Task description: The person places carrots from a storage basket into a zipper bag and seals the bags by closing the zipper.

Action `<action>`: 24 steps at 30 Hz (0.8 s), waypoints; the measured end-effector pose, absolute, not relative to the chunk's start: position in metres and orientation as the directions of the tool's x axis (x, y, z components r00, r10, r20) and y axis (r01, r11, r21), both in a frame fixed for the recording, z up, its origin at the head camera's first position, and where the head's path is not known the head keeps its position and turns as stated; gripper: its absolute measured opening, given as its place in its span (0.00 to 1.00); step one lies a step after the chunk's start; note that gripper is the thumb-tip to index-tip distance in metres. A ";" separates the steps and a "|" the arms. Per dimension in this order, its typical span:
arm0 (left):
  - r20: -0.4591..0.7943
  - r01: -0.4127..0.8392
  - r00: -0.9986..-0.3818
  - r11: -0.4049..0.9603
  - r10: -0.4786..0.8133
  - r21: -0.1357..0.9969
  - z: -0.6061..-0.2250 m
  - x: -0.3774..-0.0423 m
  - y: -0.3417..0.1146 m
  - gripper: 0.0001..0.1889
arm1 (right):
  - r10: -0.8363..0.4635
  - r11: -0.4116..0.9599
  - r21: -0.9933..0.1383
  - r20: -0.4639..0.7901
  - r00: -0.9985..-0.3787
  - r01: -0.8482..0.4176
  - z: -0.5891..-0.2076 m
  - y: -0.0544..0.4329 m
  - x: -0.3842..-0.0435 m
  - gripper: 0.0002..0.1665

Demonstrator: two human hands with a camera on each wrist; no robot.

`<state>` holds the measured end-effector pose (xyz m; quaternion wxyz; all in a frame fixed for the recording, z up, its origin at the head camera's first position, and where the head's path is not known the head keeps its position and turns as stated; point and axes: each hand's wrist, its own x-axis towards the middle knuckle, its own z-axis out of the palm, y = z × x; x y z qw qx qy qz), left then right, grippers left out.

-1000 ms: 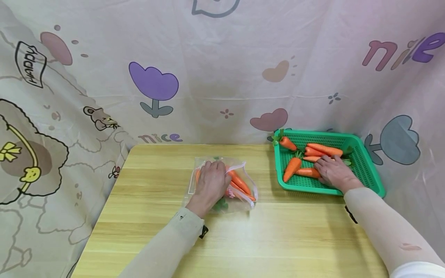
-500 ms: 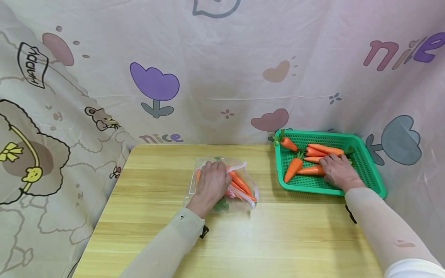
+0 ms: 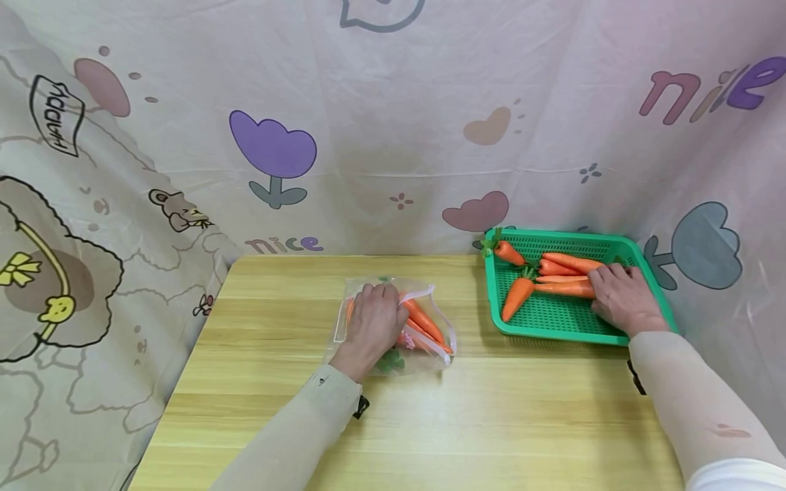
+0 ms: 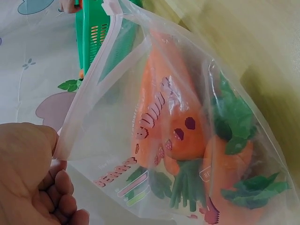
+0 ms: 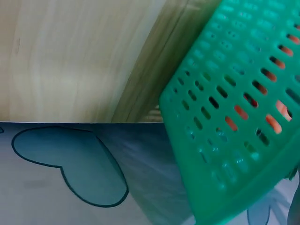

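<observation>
My left hand [image 3: 373,326] holds a clear zip bag [image 3: 424,294] lying on the table. In the left wrist view its thumb and curled fingers pinch the opening edge of the bag [image 4: 108,136], which is printed with lettering and berries. Inside are several carrots [image 4: 173,103] with green tops. To the right, my right hand [image 3: 625,299] reaches into a green plastic basket [image 3: 552,333] and grips the thick end of a carrot [image 3: 563,290]. Its fingertips and that carrot's top are hidden. Beside it lie other carrots [image 3: 518,299]. The right wrist view shows mainly the basket's slotted wall [image 5: 220,117].
A light wooden table [image 3: 491,423] carries both bag and basket. Behind it hangs a printed cloth [image 3: 381,136], close to the basket's back rim. Another cloth side [image 3: 55,273] stands along the left. The basket sits near the table's right edge.
My right hand has moved right within the basket. The carrot under it has shifted right and slightly back, swinging level. My left hand and the bag stay in place.
</observation>
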<state>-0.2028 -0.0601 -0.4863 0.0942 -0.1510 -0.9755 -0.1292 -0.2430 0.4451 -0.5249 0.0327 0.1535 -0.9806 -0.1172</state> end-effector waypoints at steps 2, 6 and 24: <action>0.223 0.319 -0.937 0.921 0.270 0.226 -0.486 -0.203 -0.061 0.08 | -0.277 0.940 0.223 0.060 -0.959 -0.257 -0.522 0.449 -0.241 0.24; 0.227 0.322 -0.935 0.920 0.272 0.222 -0.484 -0.204 -0.062 0.09 | -0.204 0.966 0.185 0.113 -0.972 -0.181 -0.514 0.452 -0.241 0.26; 0.203 0.320 -0.941 0.909 0.272 0.267 -0.480 -0.207 -0.063 0.09 | -0.058 0.998 0.028 0.403 -0.913 -0.051 -0.478 0.389 -0.244 0.23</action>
